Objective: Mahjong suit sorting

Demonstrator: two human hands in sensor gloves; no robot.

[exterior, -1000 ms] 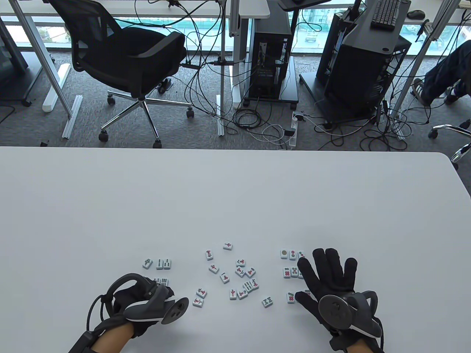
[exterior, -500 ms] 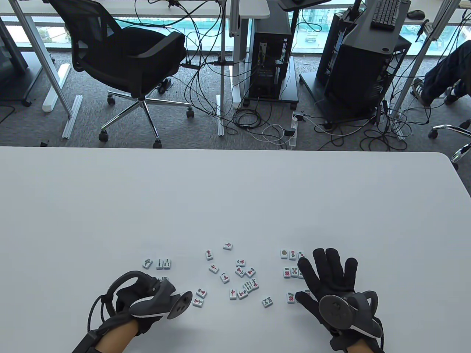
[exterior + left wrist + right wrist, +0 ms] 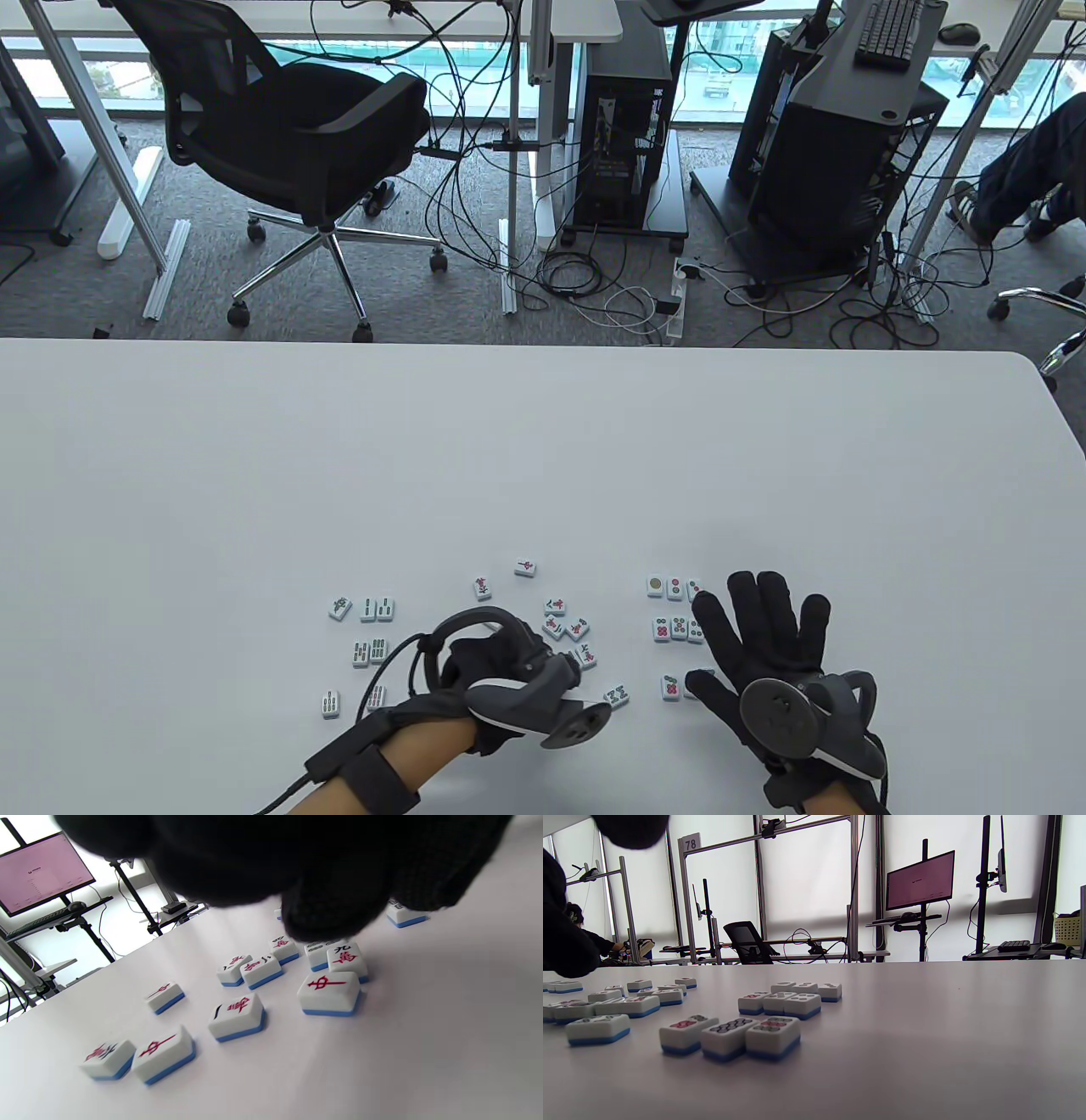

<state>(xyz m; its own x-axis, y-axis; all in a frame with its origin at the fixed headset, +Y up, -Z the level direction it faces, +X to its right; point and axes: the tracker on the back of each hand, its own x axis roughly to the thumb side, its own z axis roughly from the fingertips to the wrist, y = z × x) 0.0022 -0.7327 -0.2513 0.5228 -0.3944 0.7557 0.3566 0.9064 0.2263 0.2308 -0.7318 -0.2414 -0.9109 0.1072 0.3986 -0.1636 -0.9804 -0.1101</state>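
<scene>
The left hand (image 3: 501,671) has crossed from the bamboo tiles (image 3: 371,651) near the bench's front edge to the middle character tiles (image 3: 329,992); whether its grip holds one, I cannot tell. The right hand (image 3: 768,645) lies flat, released, beside the dot tiles (image 3: 670,628).

The left hand in its black sensor glove (image 3: 501,671) sits at lower centre of the table view, its forearm slanting in from the bottom edge, fingers curled downward under the grey tracker; whether they grip anything is hidden; the right hand in a black sensor glove (image 3: 764,645) lies at lower right, palm down, fingers straight and spread.
</scene>
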